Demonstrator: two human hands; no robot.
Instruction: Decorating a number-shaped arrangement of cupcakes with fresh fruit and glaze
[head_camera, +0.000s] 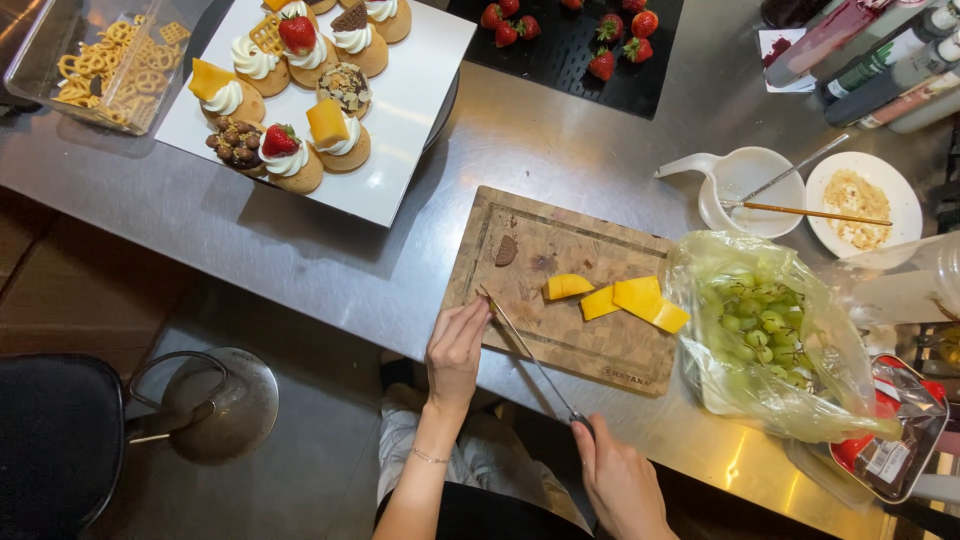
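My right hand (618, 482) grips the handle of a long thin knife (530, 355), whose blade lies flat across the near left corner of the wooden cutting board (600, 350). My left hand (456, 350) rests at that board's near left edge, with its fingertips touching the blade near the tip. Three yellow mango pieces (615, 298) lie in the middle of the board, and a small brown piece (506, 250) sits near its far left corner.
A white square plate (400, 110) carries several cream-topped pastries with strawberries and mango. Also here: a pretzel tub (100, 60), a black tray with strawberries (570, 50), a bag of green grapes (765, 330), a white jug (745, 185), a crumb plate (865, 200), bottles (880, 60), a strawberry punnet (895, 440).
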